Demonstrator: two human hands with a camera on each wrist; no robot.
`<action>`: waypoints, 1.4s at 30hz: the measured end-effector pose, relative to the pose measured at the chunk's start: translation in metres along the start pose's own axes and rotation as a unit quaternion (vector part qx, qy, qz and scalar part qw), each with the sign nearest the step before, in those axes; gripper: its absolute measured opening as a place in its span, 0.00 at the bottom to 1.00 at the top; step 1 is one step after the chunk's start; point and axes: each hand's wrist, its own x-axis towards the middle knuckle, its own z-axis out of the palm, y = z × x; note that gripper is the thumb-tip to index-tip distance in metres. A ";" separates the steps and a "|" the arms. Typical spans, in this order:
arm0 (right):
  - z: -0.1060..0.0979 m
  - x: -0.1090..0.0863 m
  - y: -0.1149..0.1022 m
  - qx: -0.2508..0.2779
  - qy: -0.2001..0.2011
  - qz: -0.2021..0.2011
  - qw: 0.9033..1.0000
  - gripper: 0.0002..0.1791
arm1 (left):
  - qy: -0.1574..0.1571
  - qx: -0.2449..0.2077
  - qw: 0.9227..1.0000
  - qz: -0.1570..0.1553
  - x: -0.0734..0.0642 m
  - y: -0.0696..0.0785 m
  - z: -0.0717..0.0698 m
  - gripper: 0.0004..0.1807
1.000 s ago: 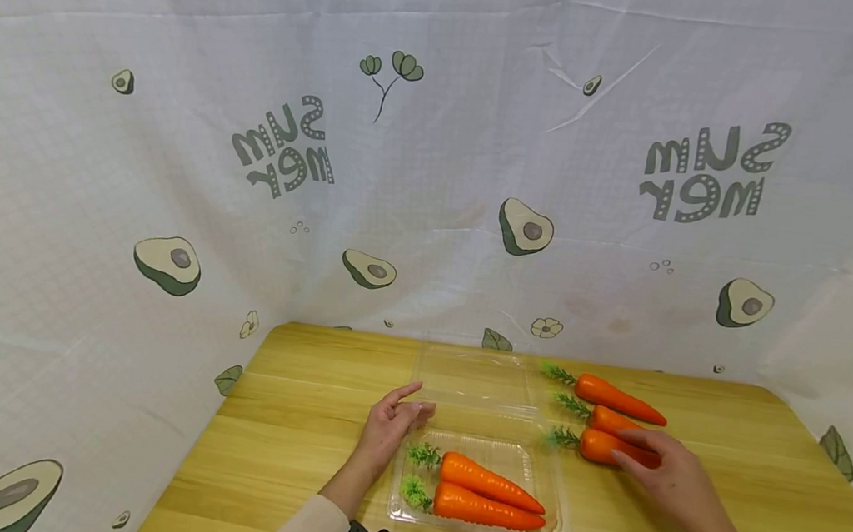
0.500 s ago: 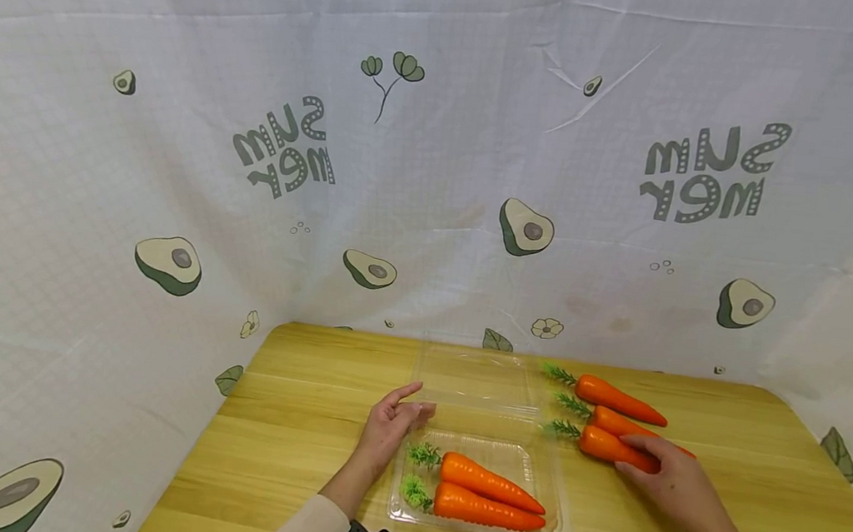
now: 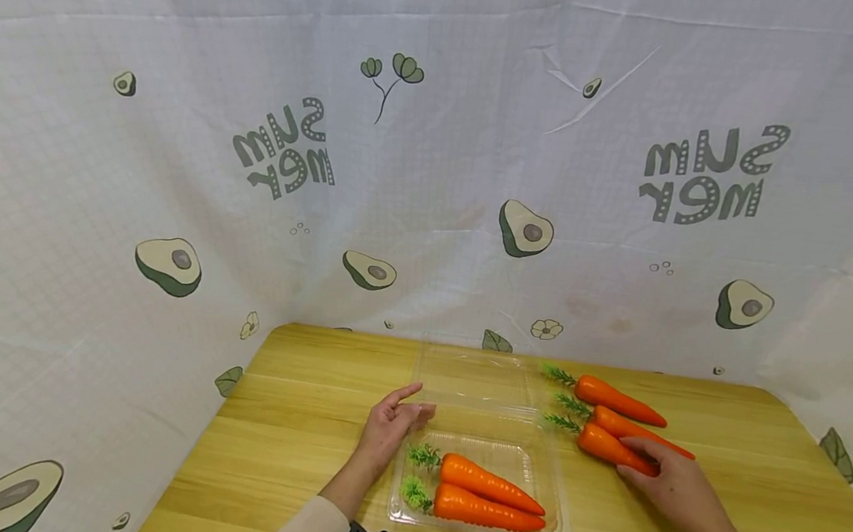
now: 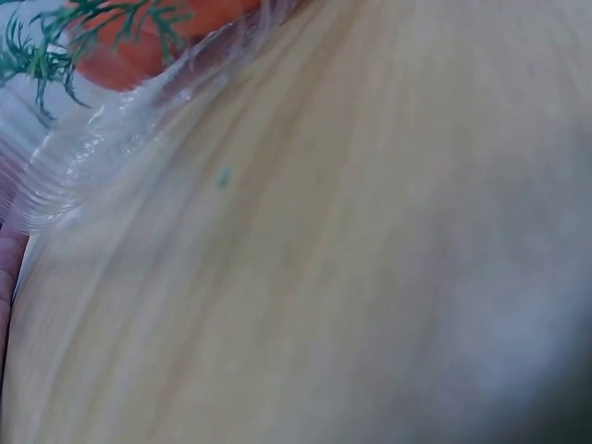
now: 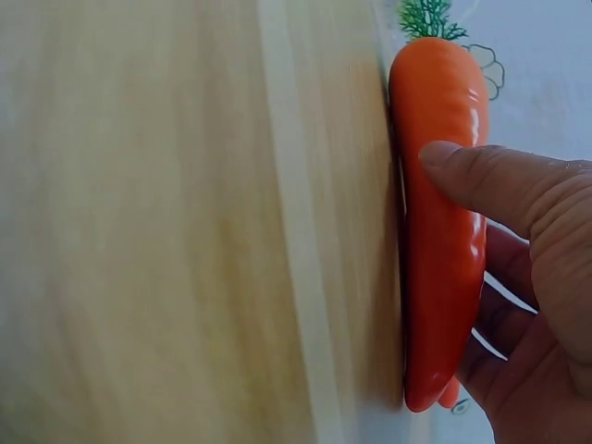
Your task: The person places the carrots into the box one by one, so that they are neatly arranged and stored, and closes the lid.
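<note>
In the head view, my right hand (image 3: 676,486) holds the nearest of three orange carrots with green tops, this carrot (image 3: 604,445) lying on the table at the right. The right wrist view shows the thumb across the carrot (image 5: 439,213) and the other fingers behind it. My left hand (image 3: 387,430) is at the left side of an opened clear plastic clamshell box (image 3: 558,510), its index finger extended. Whether those fingers press on the box is hard to tell. Inside the box lie two carrots (image 3: 490,507) side by side, leafy ends to the left.
The box's clear lid (image 3: 474,378) lies folded back behind its tray. Two more carrots, a middle carrot (image 3: 642,433) and a far carrot (image 3: 619,400), lie behind the held one. A white cloth (image 3: 434,175) printed with avocados hangs around the wooden table (image 3: 294,423).
My right hand has taken a firmer hold of the nearest carrot. That carrot has turned slightly, its leafy end shifting away from me and to the left. My left hand stays in place.
</note>
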 end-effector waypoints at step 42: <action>-0.030 -0.011 -0.030 0.019 0.055 -0.013 0.998 0.28 | -0.012 -0.003 1.000 0.011 0.001 -0.005 -0.002 0.26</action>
